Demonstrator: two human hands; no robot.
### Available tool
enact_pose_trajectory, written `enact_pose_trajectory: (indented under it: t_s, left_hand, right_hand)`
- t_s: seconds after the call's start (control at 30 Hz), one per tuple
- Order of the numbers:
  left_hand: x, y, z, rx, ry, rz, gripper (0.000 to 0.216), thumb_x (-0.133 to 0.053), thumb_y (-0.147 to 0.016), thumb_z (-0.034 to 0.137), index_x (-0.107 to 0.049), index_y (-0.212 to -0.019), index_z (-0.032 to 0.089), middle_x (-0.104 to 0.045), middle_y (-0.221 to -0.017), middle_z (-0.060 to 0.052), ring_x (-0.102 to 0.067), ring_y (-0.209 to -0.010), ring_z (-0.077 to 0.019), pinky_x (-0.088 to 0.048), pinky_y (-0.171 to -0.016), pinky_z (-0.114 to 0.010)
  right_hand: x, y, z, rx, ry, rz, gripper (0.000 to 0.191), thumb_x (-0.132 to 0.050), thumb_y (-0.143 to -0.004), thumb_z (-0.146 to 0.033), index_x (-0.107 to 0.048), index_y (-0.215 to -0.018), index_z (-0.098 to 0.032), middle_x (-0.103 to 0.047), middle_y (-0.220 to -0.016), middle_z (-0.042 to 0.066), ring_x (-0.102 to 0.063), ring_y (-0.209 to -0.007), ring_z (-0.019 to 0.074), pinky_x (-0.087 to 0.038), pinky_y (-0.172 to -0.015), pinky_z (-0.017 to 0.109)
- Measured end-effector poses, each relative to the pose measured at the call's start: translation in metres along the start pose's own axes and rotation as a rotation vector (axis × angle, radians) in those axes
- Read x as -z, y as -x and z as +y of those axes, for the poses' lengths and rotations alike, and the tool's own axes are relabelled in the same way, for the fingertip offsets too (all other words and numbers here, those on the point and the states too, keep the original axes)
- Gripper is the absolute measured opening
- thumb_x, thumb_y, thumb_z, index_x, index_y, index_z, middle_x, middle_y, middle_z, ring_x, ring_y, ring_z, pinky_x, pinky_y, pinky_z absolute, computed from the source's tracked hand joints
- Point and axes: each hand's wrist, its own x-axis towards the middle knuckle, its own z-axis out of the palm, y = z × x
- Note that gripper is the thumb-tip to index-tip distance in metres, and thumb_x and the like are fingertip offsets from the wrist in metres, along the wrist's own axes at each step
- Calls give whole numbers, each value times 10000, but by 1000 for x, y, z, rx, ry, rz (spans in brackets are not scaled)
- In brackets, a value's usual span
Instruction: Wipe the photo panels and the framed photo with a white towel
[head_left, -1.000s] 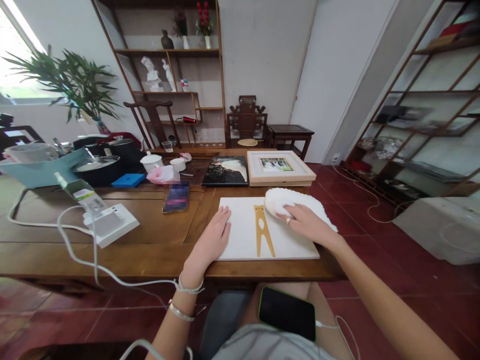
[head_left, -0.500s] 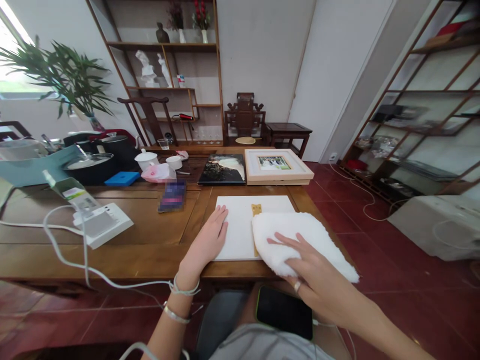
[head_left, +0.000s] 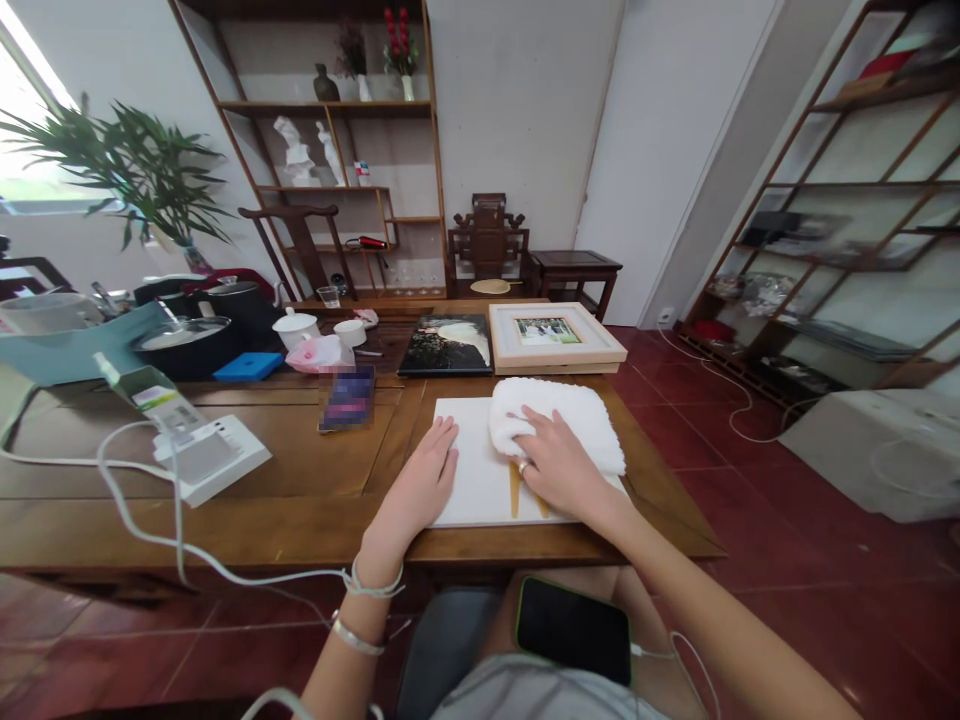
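A white flat board (head_left: pixel 476 485) lies near the table's front edge. My left hand (head_left: pixel 421 475) rests flat along the board's left side, fingers stretched out. In my right hand (head_left: pixel 562 465) is a white fluffy cloth (head_left: pixel 585 405), bunched under the fingers and pressed on the upper right of the board. Yellow-tan strips (head_left: pixel 514 490) show on the board just below the cloth; their upper parts are hidden by it and by my hand.
Behind the board are a dark picture panel (head_left: pixel 446 345) and a light wooden frame (head_left: pixel 559 355). An opened white box (head_left: pixel 225 460) and a white cable (head_left: pixel 225 568) lie at left. A phone (head_left: pixel 574 632) rests on my lap.
My right hand and the cloth have moved up and slightly left across the board, uncovering the lower ends of the yellow-tan strips. My left hand has stayed in place.
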Motion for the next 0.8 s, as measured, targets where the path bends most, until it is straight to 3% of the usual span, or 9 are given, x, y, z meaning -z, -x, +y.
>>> enact_pose_trajectory:
  t_s: [0.2,0.33,0.53,0.63,0.8]
  left_hand:
    - [0,0,0,-12,-2,8,455,-303,-913,244,-442,-1303,55,-371,-1434,-160,-253,-1371,-223,-234,-1126,-434]
    - [0,0,0,-9,-14,0,463,-294,-912,237,-436,-1303,34,-366,-1435,-170,-247,-1373,-224,-228,-1129,-432]
    - [1,0,2,-2,-8,-1,458,-301,-911,243,-445,-1299,46,-367,-1435,-164,-261,-1368,-225,-232,-1128,-434]
    - [1,0,1,-4,-19,-2,458,-294,-915,245,-442,-1303,53,-366,-1437,-159,-269,-1365,-222,-234,-1127,-431]
    - [-2,0,-2,-33,-16,30,443,-305,-914,243,-458,-1291,68,-402,-1416,-156,-290,-1356,-226,-254,-1118,-442]
  right_hand:
    - [7,63,-21,141,-82,-28,264,-453,-757,-79,-665,-867,-191,-446,-1393,51,-224,-1360,251,-134,-1099,539]
    - [12,78,-18,191,-150,-35,248,-451,-761,-69,-649,-844,-194,-451,-1389,36,-241,-1356,211,-142,-1119,499]
    - [10,36,7,40,-190,-6,264,-402,-844,-139,-627,-982,-152,-494,-1340,130,-315,-1324,215,-195,-1104,471]
    - [7,5,16,-34,-177,-16,291,-379,-865,-169,-616,-1033,-166,-512,-1323,120,-332,-1313,235,-201,-1088,488]
    - [7,-23,4,13,-59,-81,313,-417,-787,-98,-646,-991,-160,-541,-1290,127,-316,-1313,277,-218,-1045,546]
